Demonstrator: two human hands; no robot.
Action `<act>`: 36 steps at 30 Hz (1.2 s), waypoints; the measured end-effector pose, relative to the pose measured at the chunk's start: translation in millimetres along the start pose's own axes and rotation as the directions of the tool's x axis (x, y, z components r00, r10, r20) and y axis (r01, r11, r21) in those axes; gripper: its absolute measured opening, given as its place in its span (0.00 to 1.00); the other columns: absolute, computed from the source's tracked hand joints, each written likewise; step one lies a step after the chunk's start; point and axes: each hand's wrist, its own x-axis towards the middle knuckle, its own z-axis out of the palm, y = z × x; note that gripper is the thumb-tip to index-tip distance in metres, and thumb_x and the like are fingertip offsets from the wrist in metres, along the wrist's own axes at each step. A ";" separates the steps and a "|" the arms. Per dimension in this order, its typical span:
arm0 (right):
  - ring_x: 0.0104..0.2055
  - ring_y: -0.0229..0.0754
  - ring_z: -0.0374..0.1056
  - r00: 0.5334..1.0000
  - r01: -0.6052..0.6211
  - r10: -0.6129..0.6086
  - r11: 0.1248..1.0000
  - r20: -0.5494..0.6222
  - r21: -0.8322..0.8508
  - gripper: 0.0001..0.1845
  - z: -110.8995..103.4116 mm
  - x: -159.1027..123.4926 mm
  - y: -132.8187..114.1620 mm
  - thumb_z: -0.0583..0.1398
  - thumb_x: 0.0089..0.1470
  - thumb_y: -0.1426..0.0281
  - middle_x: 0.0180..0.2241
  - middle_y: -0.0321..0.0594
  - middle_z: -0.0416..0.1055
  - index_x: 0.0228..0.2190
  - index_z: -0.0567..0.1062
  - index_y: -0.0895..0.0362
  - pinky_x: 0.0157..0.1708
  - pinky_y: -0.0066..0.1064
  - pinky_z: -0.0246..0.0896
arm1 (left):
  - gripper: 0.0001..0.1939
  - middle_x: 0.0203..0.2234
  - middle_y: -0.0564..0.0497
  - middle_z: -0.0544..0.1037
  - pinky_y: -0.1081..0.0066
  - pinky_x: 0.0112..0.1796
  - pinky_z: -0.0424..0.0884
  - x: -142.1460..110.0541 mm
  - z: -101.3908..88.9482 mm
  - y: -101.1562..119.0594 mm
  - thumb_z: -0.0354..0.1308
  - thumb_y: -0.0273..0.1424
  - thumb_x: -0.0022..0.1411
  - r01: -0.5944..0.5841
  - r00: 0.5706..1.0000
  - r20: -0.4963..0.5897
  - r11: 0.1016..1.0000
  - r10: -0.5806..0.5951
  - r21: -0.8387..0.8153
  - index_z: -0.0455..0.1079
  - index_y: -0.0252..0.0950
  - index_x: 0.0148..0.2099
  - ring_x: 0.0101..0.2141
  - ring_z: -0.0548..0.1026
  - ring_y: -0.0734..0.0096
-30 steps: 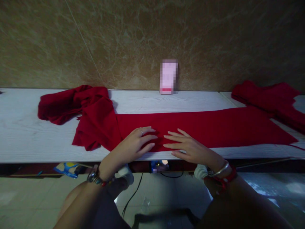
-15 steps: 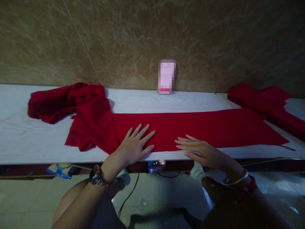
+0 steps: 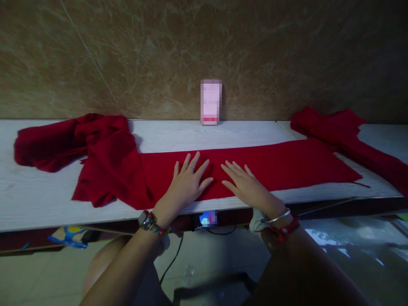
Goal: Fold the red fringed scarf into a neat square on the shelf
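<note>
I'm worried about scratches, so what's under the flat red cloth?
The white table shows along both long edges of the flat red cloth. Whatever lies directly beneath is covered and cannot be seen.

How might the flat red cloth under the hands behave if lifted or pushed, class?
The cloth would probably droop when lifted: the similar red bundle at left slumps in soft folds. It looks thin, so likely light for its size. Pushed, it may ruck up, lying on the table with no clamp visible.
</note>
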 end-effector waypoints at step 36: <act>0.65 0.53 0.46 0.943 -0.325 0.332 0.936 0.032 -0.135 0.27 -14.6 -25.1 84.9 0.45 0.60 0.66 0.63 0.44 0.51 0.60 0.59 0.53 0.58 0.58 0.45 | 0.30 0.66 0.47 0.44 0.38 0.56 0.48 31.1 -2.4 -5.2 0.33 0.46 0.66 0.184 0.976 0.111 0.982 -0.188 0.045 0.46 0.44 0.67 0.63 0.42 0.44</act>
